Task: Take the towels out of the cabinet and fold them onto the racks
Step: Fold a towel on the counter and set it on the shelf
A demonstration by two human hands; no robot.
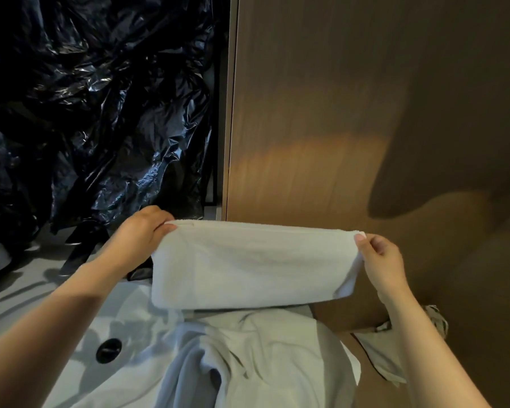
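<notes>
A person's left hand (143, 231) and right hand (380, 260) hold a white folded terry towel (248, 266) stretched out flat in the air, one hand at each upper corner. The left hand's fingers curl over the towel's top left corner, with most of them hidden behind the cloth. The right hand pinches the top right corner between thumb and fingers, and only the thumb tip shows clearly. Both bare forearms run in from the lower edge, cut off by the frame.

The towel hangs in front of the person, clear of any rack. Its lower right corner droops in a loose fold. How many layers it has cannot be told.

Behind the towel and to its right stands a tall brown wood-grain panel (336, 113), crossed by a warm band of light and a large dark shadow. Whether it is a cabinet door or a side wall is unclear. Above and to the left of the towel, crumpled glossy black plastic sheeting (86, 98) fills the dark space and hides whatever lies behind it.

Directly below the towel, rumpled pale grey-white cloth (248, 363) spreads over a pale surface (27, 295). It could be clothing or another towel. Lower left of the towel sits a small round black fitting (109, 350), too dim to identify. Lower right of the towel, a scrap of pale fabric (437, 319) peeks out from behind the right forearm.
</notes>
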